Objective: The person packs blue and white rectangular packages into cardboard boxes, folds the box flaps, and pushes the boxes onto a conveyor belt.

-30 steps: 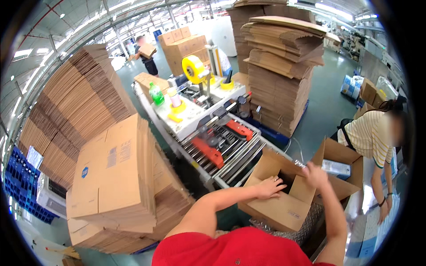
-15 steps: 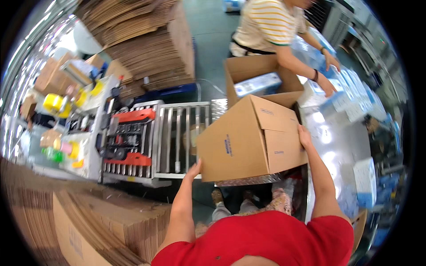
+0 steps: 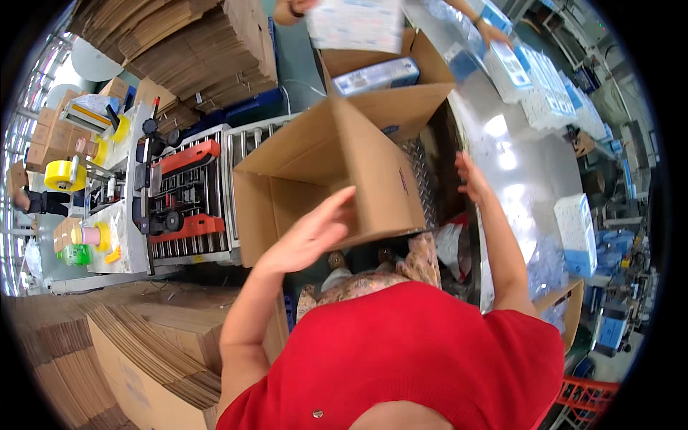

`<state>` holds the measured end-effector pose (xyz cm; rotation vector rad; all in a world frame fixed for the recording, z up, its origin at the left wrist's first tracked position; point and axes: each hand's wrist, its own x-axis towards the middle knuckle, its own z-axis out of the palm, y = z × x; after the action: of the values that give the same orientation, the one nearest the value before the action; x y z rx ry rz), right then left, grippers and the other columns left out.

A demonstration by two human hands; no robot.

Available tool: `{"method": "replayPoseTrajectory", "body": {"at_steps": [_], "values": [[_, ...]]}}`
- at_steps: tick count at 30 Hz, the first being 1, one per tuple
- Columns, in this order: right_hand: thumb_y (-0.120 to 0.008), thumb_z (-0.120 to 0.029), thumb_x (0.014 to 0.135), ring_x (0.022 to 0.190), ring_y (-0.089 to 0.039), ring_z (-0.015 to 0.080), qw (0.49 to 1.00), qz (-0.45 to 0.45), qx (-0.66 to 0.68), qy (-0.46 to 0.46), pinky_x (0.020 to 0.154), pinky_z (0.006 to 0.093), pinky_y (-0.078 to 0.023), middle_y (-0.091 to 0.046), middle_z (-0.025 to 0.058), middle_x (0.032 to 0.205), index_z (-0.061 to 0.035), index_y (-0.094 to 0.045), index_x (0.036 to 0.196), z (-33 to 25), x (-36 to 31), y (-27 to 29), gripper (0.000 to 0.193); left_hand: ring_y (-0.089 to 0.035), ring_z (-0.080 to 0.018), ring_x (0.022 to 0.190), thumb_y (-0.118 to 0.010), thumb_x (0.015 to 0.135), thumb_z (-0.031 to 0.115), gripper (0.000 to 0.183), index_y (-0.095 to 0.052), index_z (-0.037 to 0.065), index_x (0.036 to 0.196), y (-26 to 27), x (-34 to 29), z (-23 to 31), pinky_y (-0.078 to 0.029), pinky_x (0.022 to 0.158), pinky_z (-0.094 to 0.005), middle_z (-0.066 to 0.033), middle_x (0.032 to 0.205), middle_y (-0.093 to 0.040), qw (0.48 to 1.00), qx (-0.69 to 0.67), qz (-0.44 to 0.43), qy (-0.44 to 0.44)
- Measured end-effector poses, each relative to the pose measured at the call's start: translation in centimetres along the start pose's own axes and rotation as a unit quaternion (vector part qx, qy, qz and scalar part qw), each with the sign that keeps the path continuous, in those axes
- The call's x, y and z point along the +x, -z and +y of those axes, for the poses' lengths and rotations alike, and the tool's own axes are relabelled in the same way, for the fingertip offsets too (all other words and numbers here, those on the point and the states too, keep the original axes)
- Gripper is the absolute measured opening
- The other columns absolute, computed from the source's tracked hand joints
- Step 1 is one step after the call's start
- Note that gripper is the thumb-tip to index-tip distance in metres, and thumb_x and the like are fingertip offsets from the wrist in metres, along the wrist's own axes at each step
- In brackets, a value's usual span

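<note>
A large brown cardboard box (image 3: 383,172) stands in front of me with its open side showing and its inside bare. My left hand (image 3: 312,233) is held at the box's near side, fingers stretched out and gripping nothing; I cannot tell whether it touches the cardboard. Off to the right, apart from the box, my right hand (image 3: 471,178) hangs beside the metal table's edge with its fingers apart. Just beyond stands a second open box (image 3: 423,100) with a blue and white carton (image 3: 378,76) in it. A co-worker's hand (image 3: 301,7) is near a white patterned carton (image 3: 356,25) above that box.
At left, a roller conveyor (image 3: 233,165) carries a taping machine with red guides (image 3: 188,156). Flattened cardboard stacks rise at the far left (image 3: 208,57) and near left (image 3: 150,358). The metal table (image 3: 502,165) on the right holds several blue and white packs (image 3: 541,86).
The box has turned from closed flaps up to open side showing and shifted left. Both my hands have let go of it. A co-worker's white carton has come over the second box.
</note>
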<state>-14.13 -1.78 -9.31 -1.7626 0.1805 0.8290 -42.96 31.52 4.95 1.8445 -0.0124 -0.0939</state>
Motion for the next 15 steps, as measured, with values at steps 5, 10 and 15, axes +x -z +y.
{"method": "replayPoseTrajectory", "body": {"at_steps": [5, 10, 15], "values": [[-0.058, -0.050, 0.088, 0.138, -0.027, 0.0344, 0.937, -0.040, -0.238, 0.252, 0.110, 0.0429, -0.027, -0.026, 0.0213, 0.149, -0.0050, -0.018, 0.148, -3.2, -6.7, -9.7, 0.085, -0.022, -0.0551, 0.132, -0.069, 0.082, 0.030, 0.083, -0.024, -0.005, 0.142, -0.6, -0.9, -7.1, -0.028, 0.104, -0.0573, -0.0379, 0.147, -0.009, 0.775, 0.559, 0.219, 0.196], [-0.069, -0.028, 0.081, 0.106, -0.052, 0.0394, 0.797, 0.116, -0.546, 0.231, 0.087, 0.0468, -0.049, -0.038, 0.0208, 0.131, -0.0043, -0.015, 0.146, -1.5, -5.4, -12.3, 0.088, -0.057, -0.0403, 0.110, -0.059, 0.086, 0.004, 0.048, -0.042, -0.005, 0.130, 3.1, -4.0, -17.0, -0.045, 0.090, -0.0443, -0.0288, 0.116, -0.058, 0.920, 0.212, 0.265, 0.195], [-0.059, -0.043, 0.085, 0.111, -0.047, 0.0406, 0.655, 0.235, -0.666, 0.268, 0.091, 0.0503, -0.044, -0.034, 0.0167, 0.139, -0.0129, -0.028, 0.145, 5.0, -0.7, -4.6, 0.074, -0.058, -0.0229, 0.105, -0.063, 0.089, 0.011, 0.044, -0.047, -0.005, 0.126, 7.0, -7.8, -26.0, -0.047, 0.089, -0.0352, -0.0139, 0.118, -0.060, 0.922, -0.090, 0.299, 0.230]]}}
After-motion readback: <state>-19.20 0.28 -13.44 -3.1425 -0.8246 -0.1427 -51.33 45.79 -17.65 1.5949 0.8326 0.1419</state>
